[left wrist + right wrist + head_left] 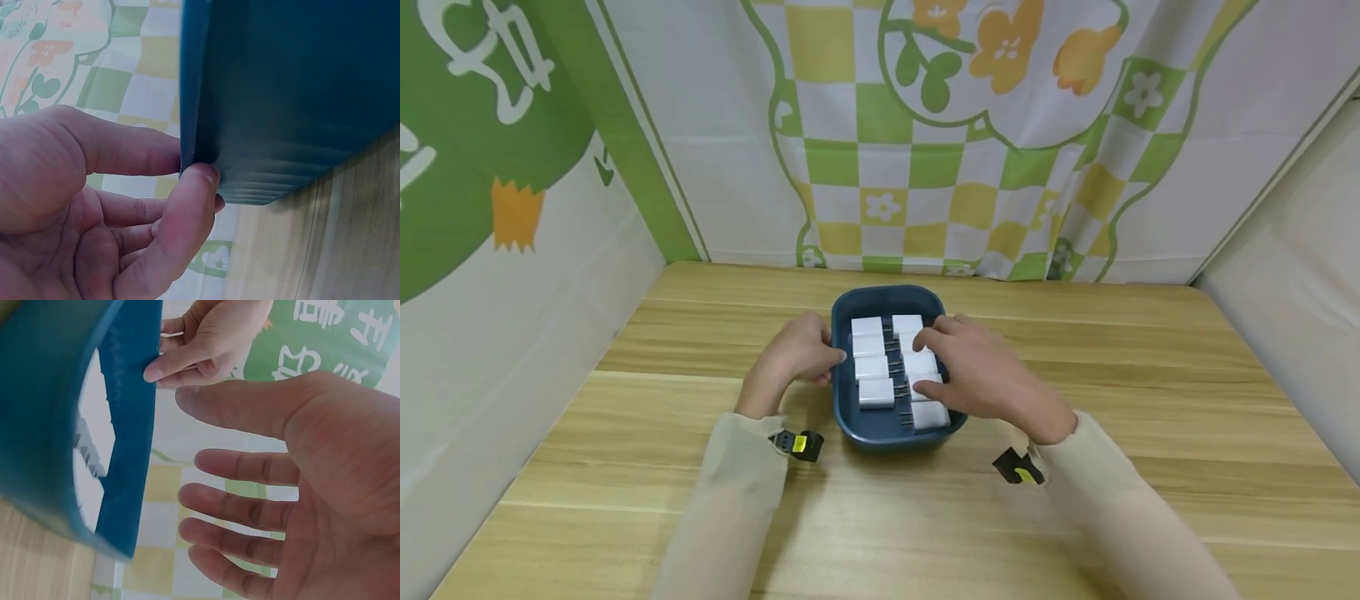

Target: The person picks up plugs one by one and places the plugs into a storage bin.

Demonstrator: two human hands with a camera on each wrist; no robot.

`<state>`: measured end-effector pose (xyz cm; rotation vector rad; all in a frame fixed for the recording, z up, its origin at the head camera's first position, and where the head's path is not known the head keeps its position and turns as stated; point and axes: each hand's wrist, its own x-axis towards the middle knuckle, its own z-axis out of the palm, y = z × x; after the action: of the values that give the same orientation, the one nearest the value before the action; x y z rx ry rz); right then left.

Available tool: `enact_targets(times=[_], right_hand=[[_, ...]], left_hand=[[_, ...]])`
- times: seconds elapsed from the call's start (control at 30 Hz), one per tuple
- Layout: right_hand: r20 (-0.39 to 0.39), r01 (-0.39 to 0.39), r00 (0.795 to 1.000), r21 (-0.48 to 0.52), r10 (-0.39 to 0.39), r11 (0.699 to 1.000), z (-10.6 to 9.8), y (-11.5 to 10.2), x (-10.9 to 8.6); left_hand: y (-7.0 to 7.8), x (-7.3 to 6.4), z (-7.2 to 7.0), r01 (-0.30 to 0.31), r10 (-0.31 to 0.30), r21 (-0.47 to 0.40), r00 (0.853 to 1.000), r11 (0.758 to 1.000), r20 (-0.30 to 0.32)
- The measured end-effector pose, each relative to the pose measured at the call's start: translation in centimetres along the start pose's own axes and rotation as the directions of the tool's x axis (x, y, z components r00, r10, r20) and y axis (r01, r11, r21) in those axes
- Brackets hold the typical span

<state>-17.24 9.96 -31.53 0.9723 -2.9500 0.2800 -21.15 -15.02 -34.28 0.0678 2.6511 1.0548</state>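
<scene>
Wooden table (1075, 517), lower frame. Centre frame: blue tray (880, 433) holding white chargers (876, 392) in two rows. Left hand (797, 354) pinching tray's left rim, likely steadying it. Right hand (992, 375) hovering flat over right row, fingers relaxed, grasping nothing. Checkered curtain (925, 167) behind.

The right hand (992, 379) hides part of the white chargers' (872, 367) right row.

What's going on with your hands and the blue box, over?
Left hand pinches blue tray at its left rim. Right hand open, flat over white chargers inside. Tray sits on wooden table. Nothing in the way.
</scene>
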Motion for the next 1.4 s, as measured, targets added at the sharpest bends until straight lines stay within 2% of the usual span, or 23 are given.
enact_targets(times=[0.27,0.8,1.07,1.4], right_hand=[[-0.078,-0.046,0.996,0.049,0.05,0.998,0.4,1.6,-1.9],[-0.131,-0.084,0.987,0.084,0.095,0.993,0.8,4.3,-4.3],[-0.023,-0.131,0.991,0.104,0.134,0.986,-0.2,6.0,-5.5],[0.099,-0.186,0.98,0.126,0.174,0.975,-0.7,7.8,-6.1]], left_hand=[[0.0,-0.1,-0.1,-0.002,0.002,-0.002,1.0,1.0,-0.005],[0.0,0.1,-0.1,0.005,-0.005,-0.031,1.0,1.0,-0.003],[-0.1,0.0,-0.2,0.015,-0.015,-0.044,1.0,0.999,0.002],[0.0,0.0,-0.1,0.01,-0.01,-0.039,1.0,0.999,0.003]])
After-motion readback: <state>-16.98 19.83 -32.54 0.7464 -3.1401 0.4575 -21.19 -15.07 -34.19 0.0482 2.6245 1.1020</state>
